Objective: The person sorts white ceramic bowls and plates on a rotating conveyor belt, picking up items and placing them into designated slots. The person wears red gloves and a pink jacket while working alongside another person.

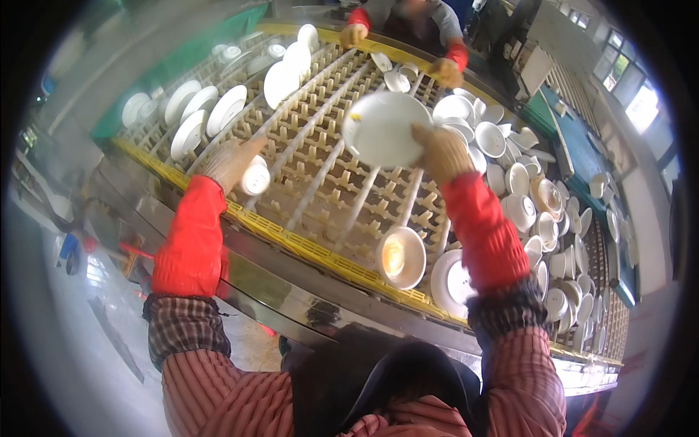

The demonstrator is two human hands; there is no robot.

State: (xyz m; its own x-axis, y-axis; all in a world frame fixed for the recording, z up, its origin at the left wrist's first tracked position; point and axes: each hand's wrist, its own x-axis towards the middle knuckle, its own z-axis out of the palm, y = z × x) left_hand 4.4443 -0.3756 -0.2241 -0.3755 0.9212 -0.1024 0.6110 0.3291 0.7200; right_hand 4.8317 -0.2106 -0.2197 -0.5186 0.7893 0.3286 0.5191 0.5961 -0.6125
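White plates [207, 113] stand on edge in the far-left pegs of the yellow-rimmed rack [291, 244]; bowls [510, 182] crowd the right, and another person's gloved hands [444, 71] rest on the far rim. The right hand [440, 153] grips a white plate [386, 127] mid-rack, tilted, face toward the wearer. The left hand [233, 162] closes on a small cup [256, 178], lying sideways.

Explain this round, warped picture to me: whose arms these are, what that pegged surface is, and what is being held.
One camera on a person's head looks down; its fisheye lens bends the edges. The gloved hands with red sleeve covers are that person's. The right hand holds up a white plate; the left hand grips a small white cup. Below lies a cream pegged rack with a yellow rim, carrying white plates and bowls, including one bowl near the front. Across it, another person's gloved hands rest on the far edge.
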